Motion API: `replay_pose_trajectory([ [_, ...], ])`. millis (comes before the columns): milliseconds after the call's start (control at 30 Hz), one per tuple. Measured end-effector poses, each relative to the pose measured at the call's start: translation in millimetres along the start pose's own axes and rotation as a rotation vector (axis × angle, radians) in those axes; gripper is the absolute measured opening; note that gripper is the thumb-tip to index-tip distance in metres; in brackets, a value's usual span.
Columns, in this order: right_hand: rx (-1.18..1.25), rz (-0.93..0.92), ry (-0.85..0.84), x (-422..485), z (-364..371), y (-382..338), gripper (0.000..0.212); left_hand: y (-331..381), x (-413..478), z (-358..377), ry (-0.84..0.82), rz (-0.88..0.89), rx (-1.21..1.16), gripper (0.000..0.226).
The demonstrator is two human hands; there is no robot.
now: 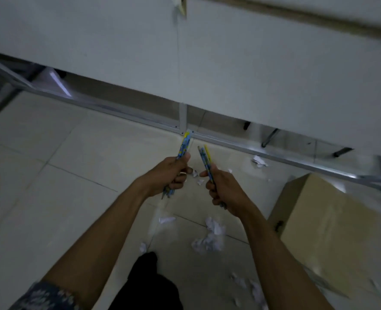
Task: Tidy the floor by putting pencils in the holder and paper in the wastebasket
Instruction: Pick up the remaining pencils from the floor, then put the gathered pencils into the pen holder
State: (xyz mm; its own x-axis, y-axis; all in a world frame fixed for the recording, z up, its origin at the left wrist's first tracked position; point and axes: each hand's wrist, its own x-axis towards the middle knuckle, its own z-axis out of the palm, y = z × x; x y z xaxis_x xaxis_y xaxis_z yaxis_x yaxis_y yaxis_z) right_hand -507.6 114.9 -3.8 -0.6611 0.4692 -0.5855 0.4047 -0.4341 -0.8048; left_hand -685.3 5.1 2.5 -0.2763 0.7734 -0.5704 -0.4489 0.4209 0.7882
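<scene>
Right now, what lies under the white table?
Under the table I see its metal frame bar and a few dark legs. Its top covers everything farther back, so whatever lies there is hidden.

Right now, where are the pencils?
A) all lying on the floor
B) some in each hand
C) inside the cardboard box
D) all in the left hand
B: the left hand grips a blue pencil bundle, and the right hand grips a second pencil bundle.

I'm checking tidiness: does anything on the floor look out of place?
Yes. Crumpled paper litters the floor beside the cardboard box, with smaller scraps near the metal table frame; none is binned yet.
</scene>
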Motion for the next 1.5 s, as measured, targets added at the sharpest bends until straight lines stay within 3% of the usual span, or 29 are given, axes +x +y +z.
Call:
replay_pose_trajectory([
  [233,-0.022,0.051,-0.09,-186.5,0.0,-154.5,0.051,142.0,-148.1,96.0,0.151,0.0,0.004,0.039],
  [400,-0.051,0.039,-0.074,-320.3,-1.1,-253.5,0.053,226.4,-262.8,179.3,0.042,0.015,-0.021,0.049],
  [633,-0.025,0.045,-0.097,-482.8,-9.8,-326.0,0.053,283.2,-395.0,269.6,0.019,0.038,-0.04,0.038],
  [867,0.032,-0.001,-0.073,-595.1,-7.4,-343.1,0.05,302.9,-488.0,326.0,-0.042,0.076,0.069,0.031],
  [1033,0.006,-0.062,0.003,-645.3,2.7,-333.0,0.049,301.0,-521.6,339.1,-0.068,0.109,0.13,0.043],
  [1133,0.054,-0.08,0.066,-672.5,3.7,-323.8,0.046,299.6,-533.6,347.0,-0.155,0.123,0.209,0.049],
  [1267,0.161,-0.085,0.137,-716.1,-6.5,-309.6,0.044,300.8,-542.8,377.9,-0.299,0.111,0.306,0.037],
  [1400,0.332,-0.099,0.221,-760.3,-28.1,-301.8,0.038,307.1,-553.0,434.8,-0.547,0.136,0.221,0.038],
  [1500,0.371,-0.142,0.327,-792.3,-56.1,-297.3,0.039,310.3,-553.2,487.7,-0.645,0.16,0.226,0.042],
])
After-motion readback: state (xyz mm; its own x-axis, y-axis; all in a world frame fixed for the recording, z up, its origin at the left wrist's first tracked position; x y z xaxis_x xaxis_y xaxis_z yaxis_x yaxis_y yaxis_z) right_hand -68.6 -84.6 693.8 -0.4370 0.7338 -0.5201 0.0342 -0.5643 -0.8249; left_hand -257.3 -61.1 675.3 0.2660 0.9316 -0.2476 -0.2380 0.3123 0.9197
